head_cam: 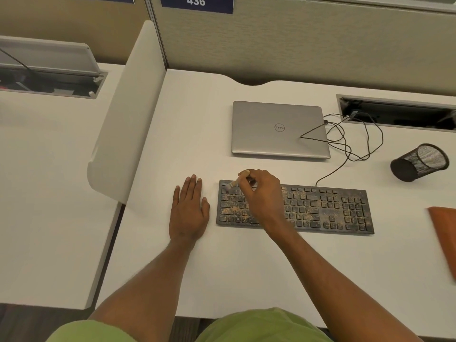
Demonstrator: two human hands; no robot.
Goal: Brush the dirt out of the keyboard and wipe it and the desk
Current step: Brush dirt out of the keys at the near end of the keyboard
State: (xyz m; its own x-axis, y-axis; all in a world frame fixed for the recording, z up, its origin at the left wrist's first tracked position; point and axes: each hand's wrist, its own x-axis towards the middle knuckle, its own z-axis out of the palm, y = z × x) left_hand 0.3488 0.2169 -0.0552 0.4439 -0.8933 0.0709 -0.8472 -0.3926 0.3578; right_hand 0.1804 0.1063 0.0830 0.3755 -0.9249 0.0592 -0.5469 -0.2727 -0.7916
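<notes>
A black keyboard lies on the white desk, speckled with orange-brown dirt across its keys. My right hand is over the keyboard's left part, shut on a small brush with a wooden handle; its bristle end touches the top-left keys. My left hand rests flat on the desk just left of the keyboard, fingers together, holding nothing. An orange cloth lies at the right edge of the desk.
A shut silver laptop sits behind the keyboard, with black cables looping to a cable slot. A black mesh pen cup lies tipped at the right. A white divider panel bounds the desk's left side.
</notes>
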